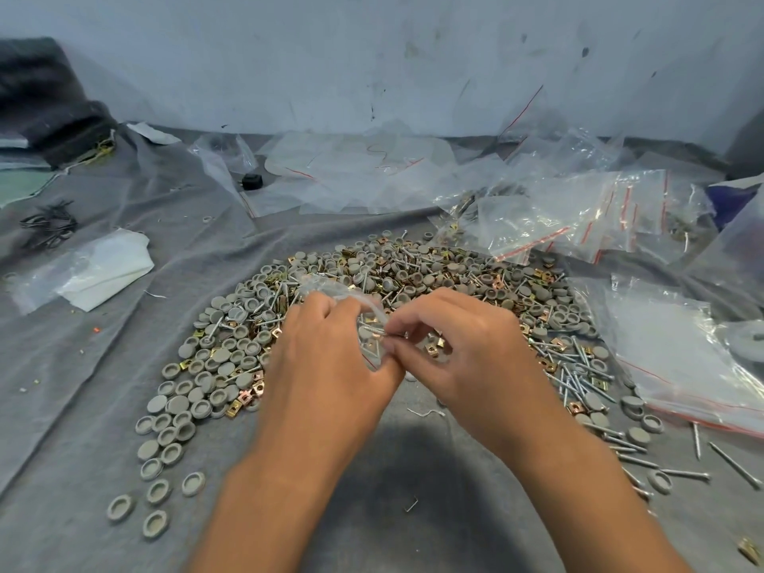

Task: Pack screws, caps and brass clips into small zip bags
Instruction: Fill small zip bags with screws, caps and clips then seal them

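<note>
The small clear plastic zip bag point(364, 320) is largely covered by both hands; its contents are hard to make out beyond a silver screw and a grey shape inside. Both forearms are cut off at the lower edge.

The left hand point(326, 357) is curled around the bag, thumb and fingers gripping its film from the left. The right hand point(459, 349) pinches a thin silver screw point(386, 334) between thumb and fingertips, its point at the bag's mouth.

Both hands are over the near middle of the heap of round grey plastic caps, brass clips and silver screws point(372, 283), spread on the grey cloth point(103, 366). Bare cloth lies toward the viewer. Loose clear zip bags with red seal lines point(578, 217) crowd the far right, and another stack point(682, 357) lies near the right edge.
</note>
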`<state>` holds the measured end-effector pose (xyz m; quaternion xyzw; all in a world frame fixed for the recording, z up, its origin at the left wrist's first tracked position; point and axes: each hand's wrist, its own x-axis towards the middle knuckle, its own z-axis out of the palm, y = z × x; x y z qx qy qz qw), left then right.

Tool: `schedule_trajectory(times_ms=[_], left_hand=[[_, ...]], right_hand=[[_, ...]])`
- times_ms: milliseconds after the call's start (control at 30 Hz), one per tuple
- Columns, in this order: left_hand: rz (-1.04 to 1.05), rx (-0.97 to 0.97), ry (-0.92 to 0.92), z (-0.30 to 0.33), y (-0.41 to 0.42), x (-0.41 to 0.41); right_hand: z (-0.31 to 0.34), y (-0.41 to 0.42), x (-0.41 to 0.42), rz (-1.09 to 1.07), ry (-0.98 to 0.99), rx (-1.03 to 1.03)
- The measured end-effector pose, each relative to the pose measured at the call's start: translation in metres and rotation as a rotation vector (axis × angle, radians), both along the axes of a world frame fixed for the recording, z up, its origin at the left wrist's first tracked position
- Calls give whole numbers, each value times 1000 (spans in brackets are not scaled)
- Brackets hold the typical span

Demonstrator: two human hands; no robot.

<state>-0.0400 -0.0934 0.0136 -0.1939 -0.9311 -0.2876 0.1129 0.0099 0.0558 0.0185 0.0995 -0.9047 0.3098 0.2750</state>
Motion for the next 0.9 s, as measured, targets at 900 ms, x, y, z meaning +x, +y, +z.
schedule_trajectory(times_ms=[900], left_hand=[[15, 37, -46, 3, -6, -4]], right_hand=[[-45, 25, -36, -216, -463, 307]])
